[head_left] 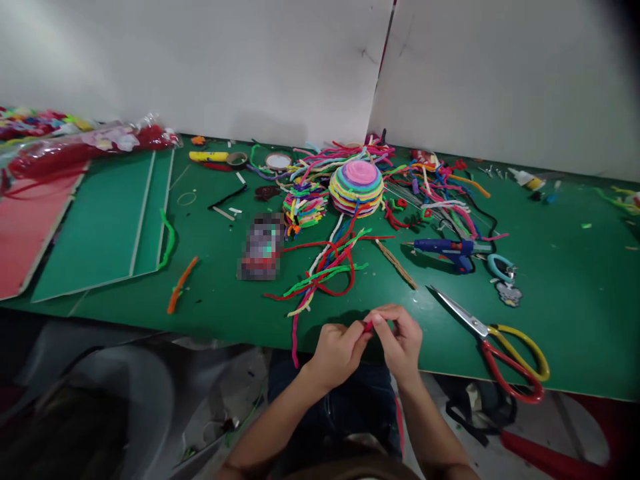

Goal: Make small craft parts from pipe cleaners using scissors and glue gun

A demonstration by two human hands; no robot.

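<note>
Near the table's front edge my left hand [341,348] and my right hand [401,339] meet, fingertips pinched together. Between them shows a short bit of red pipe cleaner [369,326]; the rest of it is hidden by my fingers. Just beyond my hands lies a loose heap of red, green, white and pink pipe cleaners [333,267]. Behind that sits a ball wound in rainbow-coloured rings [357,188], pink on top. A bundle of short, many-coloured pieces [305,208] is at its left. To the right, scissors [483,330] with one yellow and one red handle lie with blades apart.
A blue glue gun [445,248] points left, beside a light-blue key ring [501,268]. A thin brown stick [396,264] and a blurred-out phone-like object [261,247] lie closer in. Green boards [100,227] and plastic-bagged red material [95,150] occupy the left.
</note>
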